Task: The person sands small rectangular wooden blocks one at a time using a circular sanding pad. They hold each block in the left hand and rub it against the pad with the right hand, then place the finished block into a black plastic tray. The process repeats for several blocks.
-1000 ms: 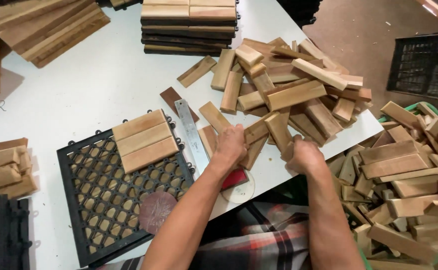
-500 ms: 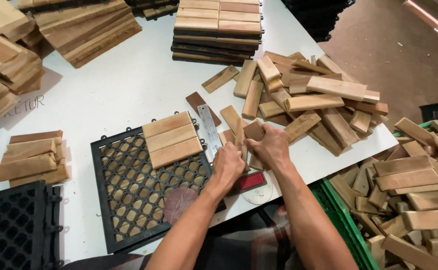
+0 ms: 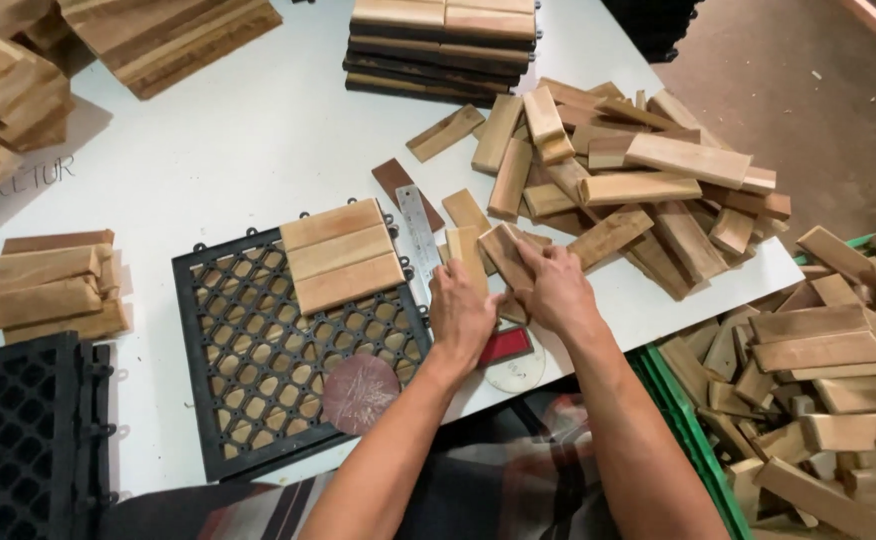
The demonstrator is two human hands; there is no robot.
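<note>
White worktable (image 3: 258,150), brown floor beyond it on the right, wood stock everywhere. Left hand (image 3: 461,315) is closed on a pale wooden slat (image 3: 466,250), held near its lower end, just right of the steel ruler (image 3: 419,240). Right hand (image 3: 556,290) is closed on a second, tilted slat (image 3: 506,252), fingers over its near end; the two slats touch or nearly touch between the hands. Both sit at the table's front edge, between the black plastic grid tile (image 3: 258,370) and the loose slat pile (image 3: 618,180). Three slats (image 3: 338,255) are already seated in the grid's far right corner. My read: slats are short, rigid, light solid wood, with a dry sawn surface, so not slippery; edges may splinter. Best hold is across the width near one end, thumb on top, leaving the far end free to line up. A round sanding disc (image 3: 360,392) lies on the grid's near edge. Finished tiles (image 3: 443,45) are stacked at the far side, and a green crate (image 3: 818,400) of offcuts stands to the right, beside the table.
</note>
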